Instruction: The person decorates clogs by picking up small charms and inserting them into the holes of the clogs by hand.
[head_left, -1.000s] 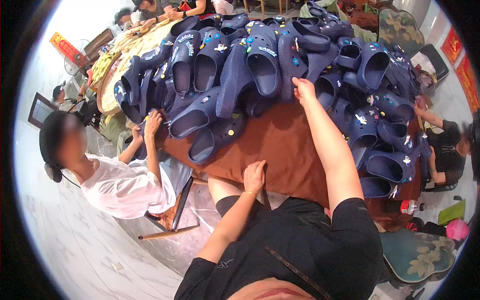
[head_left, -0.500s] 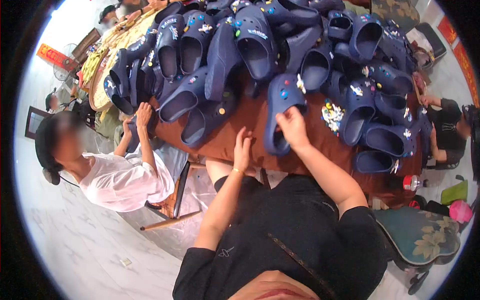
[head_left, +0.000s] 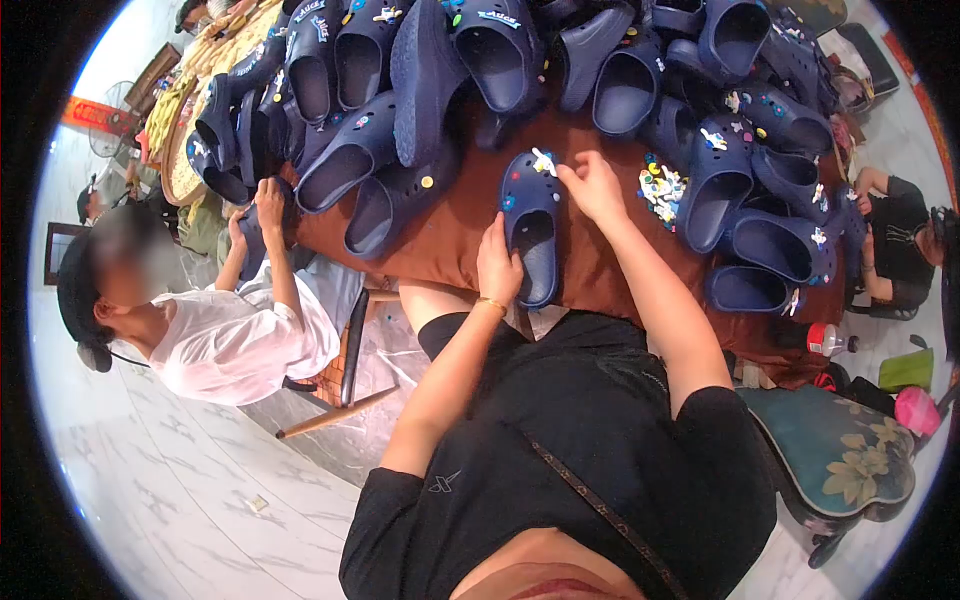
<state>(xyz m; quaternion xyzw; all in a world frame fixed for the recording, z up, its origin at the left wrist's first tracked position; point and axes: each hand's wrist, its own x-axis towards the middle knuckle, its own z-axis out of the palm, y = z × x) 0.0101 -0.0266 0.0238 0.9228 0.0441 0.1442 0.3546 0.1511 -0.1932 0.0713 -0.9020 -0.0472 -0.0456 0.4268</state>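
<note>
A dark blue clog (head_left: 534, 240) with small charms on its toe lies at the front of the brown-covered table. My left hand (head_left: 498, 264) grips its left side, fingers over the edge of the foot opening. My right hand (head_left: 596, 190) is just right of the toe, thumb and fingers apart, the thumb close to a white charm (head_left: 543, 162) on the clog. Whether the thumb touches it I cannot tell. To the right of that hand lies a small pile of loose, colourful charms (head_left: 662, 192).
Many navy clogs (head_left: 497, 62) are heaped across the back of the brown cloth (head_left: 440, 235), with more clogs (head_left: 765, 245) at the right. A person in a white shirt (head_left: 245, 335) sits at the left, holding a clog. A bottle (head_left: 825, 340) and a chair (head_left: 835, 450) stand right.
My left hand has moved onto the clog's side. My right hand has let go of the opening's edge and shifted up to the toe. The clog has turned and come nearer.
</note>
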